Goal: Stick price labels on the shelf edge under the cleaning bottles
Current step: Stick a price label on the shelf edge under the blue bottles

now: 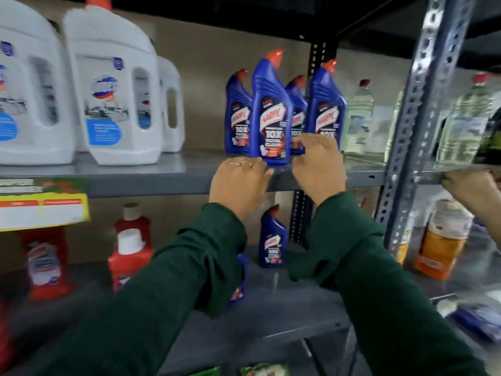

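Both hands, left & right, are pressed at the shelf edge below the blue bottles; fingers curled, grip unclear. Label hidden, prob. thin, limp, best pinched by corners.

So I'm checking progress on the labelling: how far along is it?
Done: a yellow label hangs under the white jugs. In hand: left hand and right hand meet at the shelf edge below the blue bottles. Left: no label visible there yet.
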The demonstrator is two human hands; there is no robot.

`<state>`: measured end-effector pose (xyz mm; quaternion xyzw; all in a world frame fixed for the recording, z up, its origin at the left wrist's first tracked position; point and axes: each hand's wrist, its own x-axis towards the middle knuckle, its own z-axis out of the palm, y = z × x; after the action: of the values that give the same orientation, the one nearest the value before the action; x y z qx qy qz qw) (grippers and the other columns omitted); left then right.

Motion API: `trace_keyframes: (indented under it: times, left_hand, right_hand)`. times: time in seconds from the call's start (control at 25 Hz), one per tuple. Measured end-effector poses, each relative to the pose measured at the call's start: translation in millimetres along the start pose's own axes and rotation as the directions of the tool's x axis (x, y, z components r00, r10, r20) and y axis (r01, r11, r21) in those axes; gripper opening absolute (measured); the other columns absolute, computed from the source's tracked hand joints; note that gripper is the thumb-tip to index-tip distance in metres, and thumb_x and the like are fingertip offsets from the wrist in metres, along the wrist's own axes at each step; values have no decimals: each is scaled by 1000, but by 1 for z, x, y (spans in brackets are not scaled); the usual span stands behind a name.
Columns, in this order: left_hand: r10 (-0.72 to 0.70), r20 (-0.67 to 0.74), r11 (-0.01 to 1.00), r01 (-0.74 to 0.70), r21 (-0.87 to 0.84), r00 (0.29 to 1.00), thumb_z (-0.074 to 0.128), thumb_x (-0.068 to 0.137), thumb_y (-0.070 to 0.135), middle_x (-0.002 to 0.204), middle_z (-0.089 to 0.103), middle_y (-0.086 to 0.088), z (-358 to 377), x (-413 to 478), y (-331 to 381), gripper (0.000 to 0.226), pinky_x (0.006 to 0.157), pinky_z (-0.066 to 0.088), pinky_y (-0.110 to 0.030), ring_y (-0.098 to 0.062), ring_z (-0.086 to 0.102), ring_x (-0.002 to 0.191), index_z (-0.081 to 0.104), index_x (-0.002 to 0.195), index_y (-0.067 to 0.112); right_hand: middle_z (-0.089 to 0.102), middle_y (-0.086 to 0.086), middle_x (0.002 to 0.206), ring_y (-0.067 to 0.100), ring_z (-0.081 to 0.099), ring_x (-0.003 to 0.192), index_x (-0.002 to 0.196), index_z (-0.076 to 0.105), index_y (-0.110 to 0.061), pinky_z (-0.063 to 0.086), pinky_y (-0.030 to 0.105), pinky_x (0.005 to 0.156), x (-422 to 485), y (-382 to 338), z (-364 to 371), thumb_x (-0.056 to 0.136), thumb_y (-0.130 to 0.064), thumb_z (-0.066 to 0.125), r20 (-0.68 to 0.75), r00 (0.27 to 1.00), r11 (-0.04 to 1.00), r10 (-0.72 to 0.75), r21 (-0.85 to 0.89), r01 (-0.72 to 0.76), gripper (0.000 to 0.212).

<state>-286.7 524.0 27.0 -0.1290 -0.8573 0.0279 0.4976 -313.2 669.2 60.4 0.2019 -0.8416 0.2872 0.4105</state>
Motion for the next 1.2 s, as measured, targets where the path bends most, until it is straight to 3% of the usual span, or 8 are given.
trace_keyframes:
  times: [0.12,0.2,0.36,0.56,0.76,0.92,1.04,1.2]
  left_hand:
    - [-119,30,990,116,81,992,42,85,33,70,71,-13,20,5,28,35,62,45,-40,-33,64,67,65,78,7]
    - [-171,-7,981,171,95,985,45,86,37,76,73,-10,26,3,34,34,66,44,-41,-31,64,74,67,84,11]
    - [-197,-34,979,199,45,980,43,87,43,84,74,-11,24,4,33,40,72,44,-42,-33,64,80,68,90,12]
    - [-235,8,971,234,39,972,40,87,46,91,74,-12,22,3,37,45,76,42,-44,-33,63,87,67,96,12]
    - [-252,-43,967,253,28,967,42,87,43,89,74,-13,23,3,42,43,76,45,-43,-34,65,84,67,99,11]
    - [-234,-38,935,214,-284,972,44,90,40,115,64,-17,12,8,61,47,92,42,-44,-31,54,110,48,127,13]
    - [-93,-67,979,79,-189,993,49,85,36,95,73,-11,20,6,67,34,89,47,-49,-31,58,107,68,97,10]
    - [-261,-16,898,237,-371,965,61,84,28,99,73,-10,22,5,65,22,94,42,-44,-24,52,111,70,83,8]
  right_hand:
    - [46,22,124,39,39,116,118,40,0,38,48,93,-7,38,-3,83,-37,59,-34,975,972,221,-72,-223,54]
    - [42,23,123,40,38,113,118,37,1,39,50,90,-13,50,-3,84,-53,49,16,947,947,320,-45,-319,66]
    - [38,25,126,43,39,110,117,40,3,40,51,87,-21,59,-2,94,-25,41,55,941,938,335,-110,-328,37]
    - [41,24,123,43,45,107,112,43,0,41,47,88,-20,70,-11,88,-12,54,77,932,930,353,76,-359,29]
    - [68,12,89,23,62,84,99,64,-7,54,33,76,-17,83,-27,83,-1,55,-32,968,873,249,439,-210,19]
    - [66,0,85,8,58,78,94,69,-11,47,11,66,-19,86,-35,81,-5,64,245,969,873,-29,479,-95,15]
    - [64,-1,85,9,59,80,96,69,-12,46,12,72,-21,86,-32,78,-9,68,317,937,879,-147,477,-23,18]
    - [65,7,93,15,55,86,88,70,-8,43,23,77,-20,94,-22,80,-18,67,164,957,921,-238,353,168,13]
